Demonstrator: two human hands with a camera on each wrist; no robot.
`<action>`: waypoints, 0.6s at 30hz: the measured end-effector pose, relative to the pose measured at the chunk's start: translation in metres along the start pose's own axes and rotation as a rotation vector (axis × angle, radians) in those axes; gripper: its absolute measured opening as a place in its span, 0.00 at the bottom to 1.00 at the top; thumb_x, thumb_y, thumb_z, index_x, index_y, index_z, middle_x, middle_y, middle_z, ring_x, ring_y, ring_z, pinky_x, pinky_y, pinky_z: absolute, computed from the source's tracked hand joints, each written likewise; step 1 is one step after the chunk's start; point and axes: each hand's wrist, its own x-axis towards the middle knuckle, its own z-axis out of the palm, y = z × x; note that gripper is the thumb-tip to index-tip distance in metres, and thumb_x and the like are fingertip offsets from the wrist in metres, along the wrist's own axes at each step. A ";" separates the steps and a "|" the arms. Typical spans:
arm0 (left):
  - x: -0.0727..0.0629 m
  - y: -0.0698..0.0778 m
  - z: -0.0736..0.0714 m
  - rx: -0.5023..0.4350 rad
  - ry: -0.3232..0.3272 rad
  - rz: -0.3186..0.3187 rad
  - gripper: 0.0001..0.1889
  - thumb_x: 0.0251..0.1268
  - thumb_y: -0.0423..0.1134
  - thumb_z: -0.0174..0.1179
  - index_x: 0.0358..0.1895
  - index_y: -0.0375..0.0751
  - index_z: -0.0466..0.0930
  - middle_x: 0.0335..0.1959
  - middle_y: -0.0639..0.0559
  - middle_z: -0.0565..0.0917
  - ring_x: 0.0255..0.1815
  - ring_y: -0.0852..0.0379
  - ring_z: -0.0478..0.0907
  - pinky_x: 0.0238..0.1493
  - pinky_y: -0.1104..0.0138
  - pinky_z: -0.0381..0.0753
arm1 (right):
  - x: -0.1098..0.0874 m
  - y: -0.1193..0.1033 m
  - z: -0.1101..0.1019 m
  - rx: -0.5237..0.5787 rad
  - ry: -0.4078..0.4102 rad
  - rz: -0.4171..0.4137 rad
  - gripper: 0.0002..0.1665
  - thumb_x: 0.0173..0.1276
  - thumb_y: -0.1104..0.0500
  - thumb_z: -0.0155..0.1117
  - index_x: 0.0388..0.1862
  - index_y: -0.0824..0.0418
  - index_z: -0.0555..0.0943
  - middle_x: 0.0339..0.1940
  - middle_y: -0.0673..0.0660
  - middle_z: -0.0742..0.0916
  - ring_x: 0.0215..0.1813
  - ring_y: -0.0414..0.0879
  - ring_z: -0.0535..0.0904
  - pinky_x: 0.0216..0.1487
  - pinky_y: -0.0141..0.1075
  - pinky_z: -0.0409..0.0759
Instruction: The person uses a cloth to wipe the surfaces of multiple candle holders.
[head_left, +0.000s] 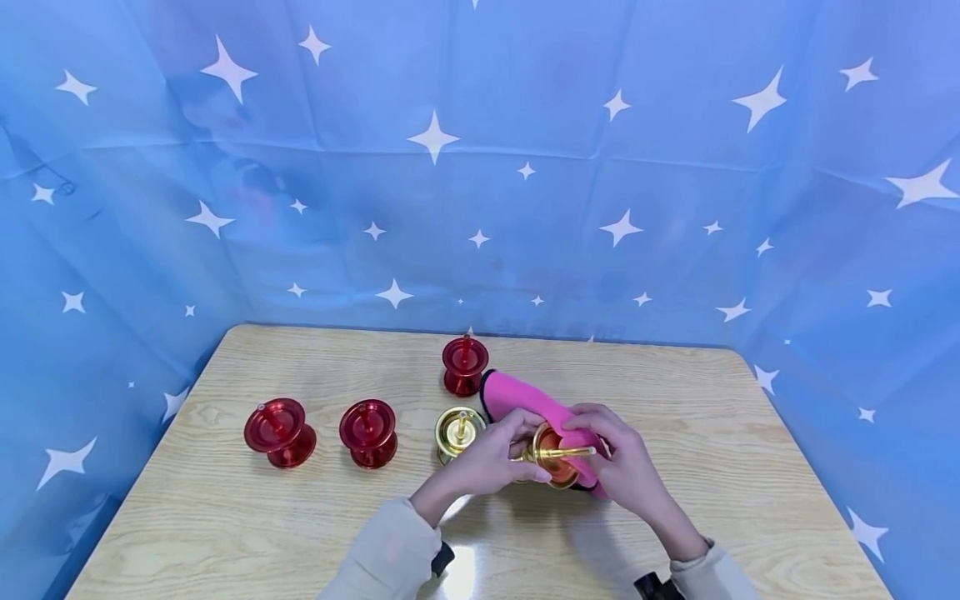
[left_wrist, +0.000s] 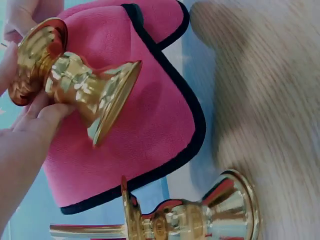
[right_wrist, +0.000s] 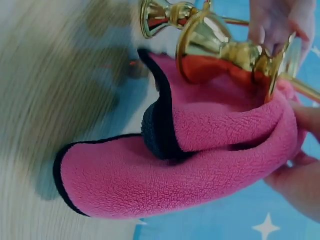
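My left hand (head_left: 487, 460) grips a gold candle holder (head_left: 558, 471) by its neck and dish, with its spike tilted to the right. In the left wrist view, the flared base of this candle holder (left_wrist: 107, 100) stands out over the cloth. My right hand (head_left: 628, 471) pinches a pink cloth (head_left: 525, 396) with black edging and presses a fold of it against the dish. In the right wrist view, the cloth (right_wrist: 215, 180) hangs in loose folds below the fingers. A second gold candle holder (head_left: 459, 432) stands upright just left of my left hand.
Two red candle holders (head_left: 367, 429) (head_left: 281, 433) stand on the left part of the wooden table (head_left: 187, 517). Another red candle holder (head_left: 465, 362) is near the back edge, close to the cloth's end. A blue curtain (head_left: 525, 208) with white stars hangs behind and beside the table.
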 end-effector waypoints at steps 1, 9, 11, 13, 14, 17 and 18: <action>0.000 0.000 0.000 -0.011 0.000 -0.003 0.26 0.52 0.25 0.62 0.55 0.32 0.64 0.53 0.40 0.74 0.55 0.50 0.72 0.50 0.71 0.74 | 0.000 0.000 0.000 0.004 -0.005 -0.016 0.33 0.36 0.89 0.50 0.38 0.62 0.79 0.45 0.59 0.80 0.33 0.39 0.72 0.18 0.26 0.66; 0.003 0.000 -0.001 -0.022 0.152 0.036 0.25 0.57 0.27 0.60 0.58 0.27 0.63 0.55 0.37 0.72 0.58 0.46 0.69 0.58 0.69 0.68 | -0.001 -0.010 0.001 0.008 0.005 0.262 0.16 0.52 0.73 0.67 0.41 0.64 0.78 0.38 0.56 0.80 0.33 0.41 0.76 0.27 0.30 0.77; 0.004 0.000 -0.002 -0.031 0.175 0.048 0.26 0.58 0.27 0.59 0.58 0.26 0.61 0.55 0.35 0.71 0.59 0.44 0.68 0.59 0.68 0.67 | -0.002 -0.012 0.003 0.035 0.001 0.349 0.13 0.55 0.71 0.66 0.41 0.64 0.78 0.38 0.56 0.80 0.34 0.43 0.78 0.31 0.31 0.79; 0.004 -0.001 -0.002 -0.046 0.162 0.043 0.25 0.58 0.26 0.58 0.59 0.26 0.61 0.55 0.34 0.71 0.58 0.44 0.69 0.57 0.69 0.69 | -0.003 -0.014 0.003 0.041 0.002 0.363 0.13 0.56 0.71 0.65 0.41 0.64 0.78 0.39 0.57 0.80 0.35 0.44 0.78 0.32 0.32 0.79; 0.004 -0.001 -0.003 -0.046 0.139 0.035 0.25 0.59 0.26 0.58 0.59 0.27 0.62 0.55 0.35 0.71 0.57 0.45 0.70 0.54 0.70 0.72 | -0.003 -0.014 0.004 0.039 0.006 0.345 0.14 0.55 0.72 0.65 0.41 0.64 0.78 0.40 0.57 0.80 0.36 0.44 0.78 0.32 0.32 0.79; 0.003 -0.002 -0.004 -0.034 0.036 0.021 0.24 0.60 0.26 0.57 0.59 0.29 0.63 0.55 0.37 0.72 0.55 0.48 0.72 0.51 0.71 0.74 | -0.002 -0.012 0.004 0.000 0.024 0.233 0.21 0.49 0.81 0.61 0.40 0.63 0.79 0.40 0.56 0.80 0.34 0.41 0.74 0.26 0.29 0.75; 0.002 -0.001 -0.004 -0.028 0.000 0.015 0.24 0.60 0.26 0.56 0.60 0.30 0.63 0.54 0.37 0.73 0.54 0.49 0.72 0.50 0.71 0.74 | -0.002 -0.011 0.004 -0.001 0.025 0.191 0.25 0.45 0.84 0.59 0.39 0.63 0.80 0.41 0.56 0.81 0.35 0.41 0.74 0.26 0.29 0.74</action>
